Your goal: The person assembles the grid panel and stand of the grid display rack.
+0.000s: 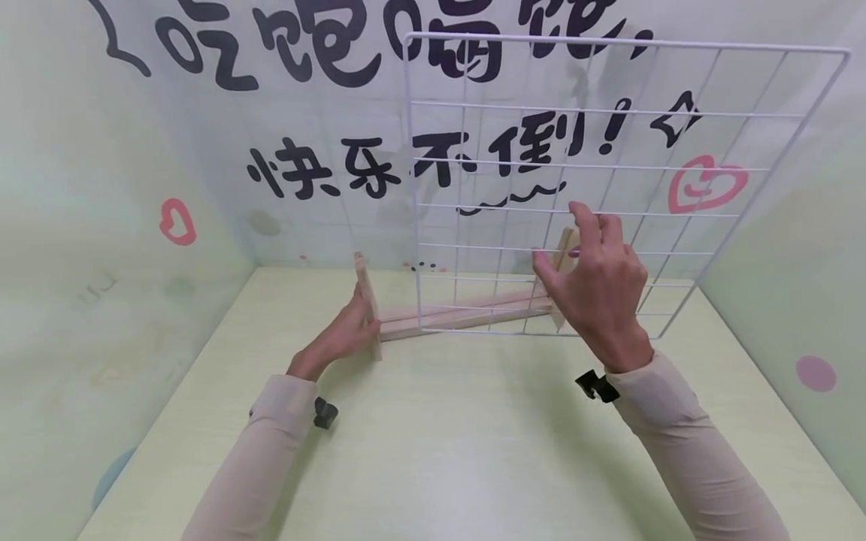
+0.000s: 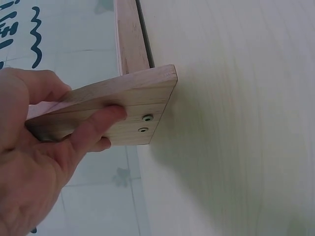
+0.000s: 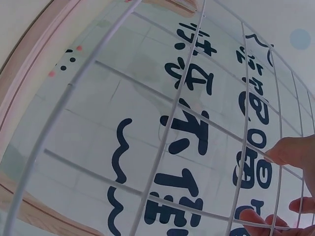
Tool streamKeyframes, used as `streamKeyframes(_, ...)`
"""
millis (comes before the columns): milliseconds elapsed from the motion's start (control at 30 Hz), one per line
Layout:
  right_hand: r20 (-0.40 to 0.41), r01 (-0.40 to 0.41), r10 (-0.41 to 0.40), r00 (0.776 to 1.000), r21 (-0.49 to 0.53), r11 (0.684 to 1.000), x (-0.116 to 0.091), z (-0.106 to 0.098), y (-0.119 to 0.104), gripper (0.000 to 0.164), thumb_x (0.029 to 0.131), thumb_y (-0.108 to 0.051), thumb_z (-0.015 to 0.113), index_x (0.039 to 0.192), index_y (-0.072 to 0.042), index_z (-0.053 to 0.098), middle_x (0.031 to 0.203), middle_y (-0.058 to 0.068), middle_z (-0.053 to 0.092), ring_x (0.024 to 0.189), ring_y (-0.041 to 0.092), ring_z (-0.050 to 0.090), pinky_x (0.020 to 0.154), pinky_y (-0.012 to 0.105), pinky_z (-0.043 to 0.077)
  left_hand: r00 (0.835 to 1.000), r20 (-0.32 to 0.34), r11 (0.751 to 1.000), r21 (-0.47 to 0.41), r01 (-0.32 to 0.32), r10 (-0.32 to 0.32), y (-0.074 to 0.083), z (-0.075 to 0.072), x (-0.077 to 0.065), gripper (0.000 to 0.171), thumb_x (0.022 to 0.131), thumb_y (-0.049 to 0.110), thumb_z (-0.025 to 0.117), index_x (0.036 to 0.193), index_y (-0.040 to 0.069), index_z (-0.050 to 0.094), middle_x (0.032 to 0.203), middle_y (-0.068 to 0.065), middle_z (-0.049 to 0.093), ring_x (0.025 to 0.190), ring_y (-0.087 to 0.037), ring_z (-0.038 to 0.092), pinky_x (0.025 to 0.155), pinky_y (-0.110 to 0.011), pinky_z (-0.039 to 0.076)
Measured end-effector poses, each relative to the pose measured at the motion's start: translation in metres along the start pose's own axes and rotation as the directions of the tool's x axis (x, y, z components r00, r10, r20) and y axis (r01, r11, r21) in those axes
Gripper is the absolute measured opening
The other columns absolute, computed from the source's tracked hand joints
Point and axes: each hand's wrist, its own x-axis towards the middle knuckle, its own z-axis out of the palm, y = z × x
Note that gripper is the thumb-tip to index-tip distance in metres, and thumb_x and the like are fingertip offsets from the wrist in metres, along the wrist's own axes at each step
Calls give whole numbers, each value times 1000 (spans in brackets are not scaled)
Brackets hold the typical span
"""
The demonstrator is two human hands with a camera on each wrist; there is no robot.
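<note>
A pale wooden stand has two end boards joined by long wooden rails. My left hand grips its left end board, thumb on the outer face and fingers around the far edge. Two screw heads show low on that face in the left wrist view. My right hand holds a white wire grid panel upright, with its thumb and fingers on the wires. The panel's lower edge overlaps the rails in the head view; whether they touch, I cannot tell. The right end board is partly hidden behind my right hand.
Under the stand is a pale yellow-green tabletop. A white backdrop with large black characters and pink hearts rises behind it, with pale side walls at left and right. Small black devices sit at both wrists.
</note>
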Motion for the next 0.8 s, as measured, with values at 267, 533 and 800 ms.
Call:
streamKeyframes(267,12,4,-4,1000,-11,1000,7,-2,1,58,84,-34,76,128,-1,57,98,25,62,61,35,63,39,41,41,1000,22,1000,-25,-18,18,-1,5,4,113,87,-10,52,148,30,-35,162,-11,-23,85,-36,59,66,-38,56)
streamKeyframes(533,7,3,-4,1000,15,1000,14,-2,-2,58,84,-33,76,129,-2,57,101,25,62,70,34,69,42,43,44,998,59,999,-42,-20,23,-2,16,11,111,87,-7,51,148,24,-35,162,-22,-14,74,-28,56,69,-37,54)
streamKeyframes(800,-6,11,-11,1000,-6,1000,21,-5,1,59,85,-36,75,129,-2,57,100,25,61,68,34,68,42,42,43,996,80,999,-34,-35,38,7,24,14,113,87,-6,52,147,28,-37,161,-28,-8,62,-21,51,58,-33,50)
